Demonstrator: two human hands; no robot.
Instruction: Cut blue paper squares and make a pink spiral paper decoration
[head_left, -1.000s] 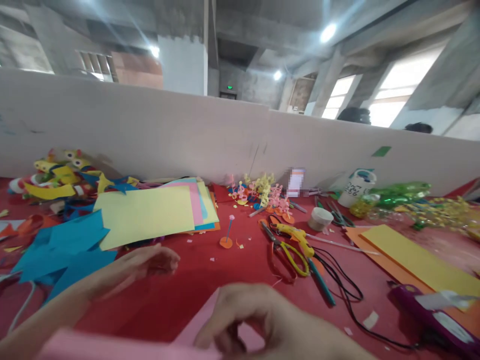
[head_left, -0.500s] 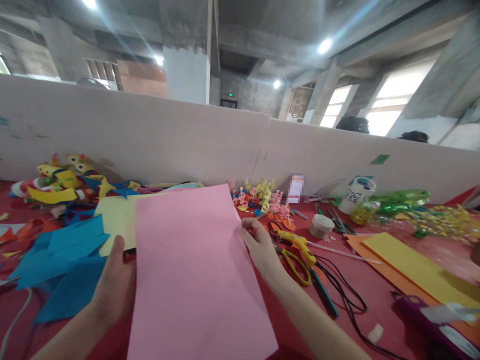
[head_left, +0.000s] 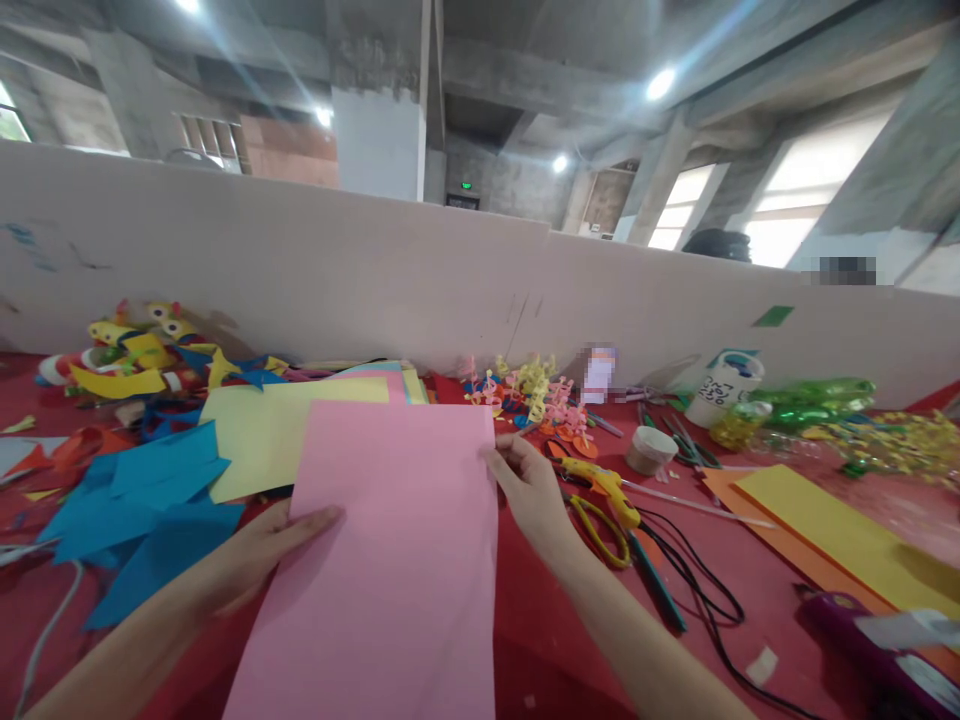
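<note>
A large pink sheet of paper (head_left: 390, 570) is held in front of me above the red table. My left hand (head_left: 259, 555) grips its left edge, the thumb lying on top and the fingers underneath, mostly hidden. Near the upper right corner, my right hand (head_left: 531, 490) pinches the sheet's right edge, where a narrow strip looks turned over. Behind the sheet lies pale yellow paper (head_left: 251, 435). Blue paper pieces (head_left: 161, 490) are spread left of my left hand. A yellow glue gun (head_left: 604, 485) lies just right of my right hand.
Yellow-handled scissors (head_left: 600, 535), a teal stick (head_left: 658, 585) and a black cord (head_left: 731, 610) lie at right. Beyond are a white tub (head_left: 651, 450), yellow sheets (head_left: 832, 530) and a purple tool (head_left: 862, 640). Small paper curls (head_left: 532, 385) sit before the white partition (head_left: 375, 270).
My left hand has moved right from beside the pink paper and closed on its edge. The sheet has turned slightly, its top lowered and its lower end swung left. My right hand keeps its pinch.
</note>
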